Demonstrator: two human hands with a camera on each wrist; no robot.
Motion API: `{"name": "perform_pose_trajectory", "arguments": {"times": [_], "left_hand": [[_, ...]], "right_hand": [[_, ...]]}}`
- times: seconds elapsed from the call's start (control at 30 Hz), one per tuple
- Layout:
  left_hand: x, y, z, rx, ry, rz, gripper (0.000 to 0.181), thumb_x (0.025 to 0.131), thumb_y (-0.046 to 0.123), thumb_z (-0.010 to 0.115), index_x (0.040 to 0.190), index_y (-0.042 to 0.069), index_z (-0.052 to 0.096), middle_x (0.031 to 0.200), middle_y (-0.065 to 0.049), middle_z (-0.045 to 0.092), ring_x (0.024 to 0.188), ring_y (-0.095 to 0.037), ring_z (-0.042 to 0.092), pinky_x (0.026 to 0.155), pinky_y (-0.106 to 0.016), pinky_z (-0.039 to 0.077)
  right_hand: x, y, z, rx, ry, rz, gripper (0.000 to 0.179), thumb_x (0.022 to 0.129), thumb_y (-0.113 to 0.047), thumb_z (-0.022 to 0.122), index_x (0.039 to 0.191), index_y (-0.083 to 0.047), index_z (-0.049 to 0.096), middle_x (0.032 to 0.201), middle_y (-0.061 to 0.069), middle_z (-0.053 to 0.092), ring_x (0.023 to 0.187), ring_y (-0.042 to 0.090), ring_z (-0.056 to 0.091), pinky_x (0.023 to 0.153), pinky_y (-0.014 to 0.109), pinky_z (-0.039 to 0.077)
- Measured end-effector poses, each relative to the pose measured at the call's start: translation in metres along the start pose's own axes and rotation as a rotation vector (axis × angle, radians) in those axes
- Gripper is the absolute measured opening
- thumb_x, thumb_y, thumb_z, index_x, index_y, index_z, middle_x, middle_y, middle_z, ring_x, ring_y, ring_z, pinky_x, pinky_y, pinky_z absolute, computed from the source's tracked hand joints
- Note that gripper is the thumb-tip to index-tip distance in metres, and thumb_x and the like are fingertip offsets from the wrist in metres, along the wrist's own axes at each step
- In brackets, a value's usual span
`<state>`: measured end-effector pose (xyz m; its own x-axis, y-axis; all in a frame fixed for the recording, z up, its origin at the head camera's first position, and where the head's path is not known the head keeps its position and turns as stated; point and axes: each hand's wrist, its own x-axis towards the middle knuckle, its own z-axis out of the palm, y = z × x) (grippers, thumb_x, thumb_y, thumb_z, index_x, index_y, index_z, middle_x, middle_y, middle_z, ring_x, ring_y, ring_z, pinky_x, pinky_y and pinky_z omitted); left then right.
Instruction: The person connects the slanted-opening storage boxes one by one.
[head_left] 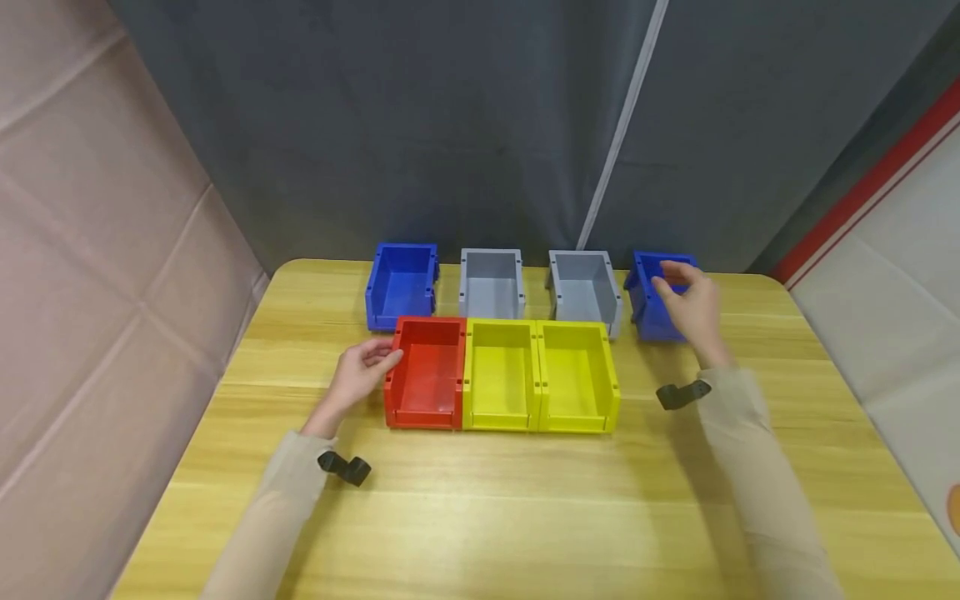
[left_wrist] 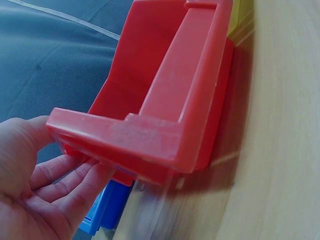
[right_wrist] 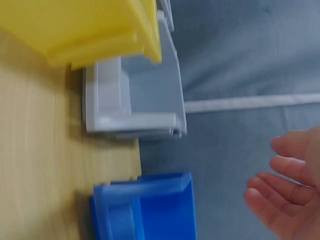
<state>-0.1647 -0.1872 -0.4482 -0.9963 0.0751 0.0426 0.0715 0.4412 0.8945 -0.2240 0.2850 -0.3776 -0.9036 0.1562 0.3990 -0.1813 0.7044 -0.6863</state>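
Note:
A red plastic storage bin point(head_left: 427, 375) stands at the left end of a front row, beside two yellow bins point(head_left: 502, 375). My left hand point(head_left: 360, 371) holds the red bin by its left side wall. In the left wrist view the thumb lies at the rim of the red bin point(left_wrist: 165, 75) and the fingers lie against its outer side. Over the right-hand blue bin point(head_left: 651, 300) is my right hand point(head_left: 692, 308), fingers loosely bent and holding nothing. The right wrist view shows that hand point(right_wrist: 290, 185) apart from the blue bin point(right_wrist: 165, 210).
Behind the front row stand another blue bin point(head_left: 401, 287), a grey bin point(head_left: 491, 283) and a second grey bin point(head_left: 585, 287). The wooden table point(head_left: 495, 517) ends at a dark curtain point(head_left: 390, 125). Pale fabric walls stand on both sides.

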Motion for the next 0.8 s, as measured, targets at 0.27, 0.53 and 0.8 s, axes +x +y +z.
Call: {"name": "perform_pose_trajectory", "arguments": {"times": [0.27,0.53,0.8], "left_hand": [[0.0,0.001,0.0,-0.007,0.0,-0.03,0.035,0.09,0.016,0.064,0.116,-0.008,0.06,0.107,-0.024,0.063,0.096,-0.033,0.063,0.084,-0.034,0.053],[-0.002,0.002,0.0,-0.025,0.003,-0.027,0.038,0.09,0.018,0.065,0.117,-0.007,0.06,0.109,-0.025,0.063,0.098,-0.034,0.062,0.086,-0.038,0.051],[0.0,0.0,0.001,-0.014,0.005,-0.029,0.037,0.089,0.018,0.065,0.116,-0.007,0.06,0.108,-0.023,0.063,0.096,-0.033,0.063,0.083,-0.032,0.053]], "right_hand": [[0.012,0.023,-0.01,-0.026,0.037,0.07,0.031,0.09,-0.013,0.061,0.115,0.006,0.062,0.108,0.024,0.064,0.083,0.003,0.055,0.067,0.008,0.035],[0.02,0.044,-0.015,-0.02,0.031,0.197,0.035,0.091,-0.016,0.06,0.118,0.005,0.061,0.112,0.024,0.062,0.08,-0.006,0.046,0.068,0.01,0.035],[0.03,0.067,-0.021,0.054,0.06,0.382,0.041,0.091,-0.023,0.06,0.124,0.002,0.058,0.093,-0.007,0.058,0.079,-0.006,0.046,0.069,0.012,0.04]]}}
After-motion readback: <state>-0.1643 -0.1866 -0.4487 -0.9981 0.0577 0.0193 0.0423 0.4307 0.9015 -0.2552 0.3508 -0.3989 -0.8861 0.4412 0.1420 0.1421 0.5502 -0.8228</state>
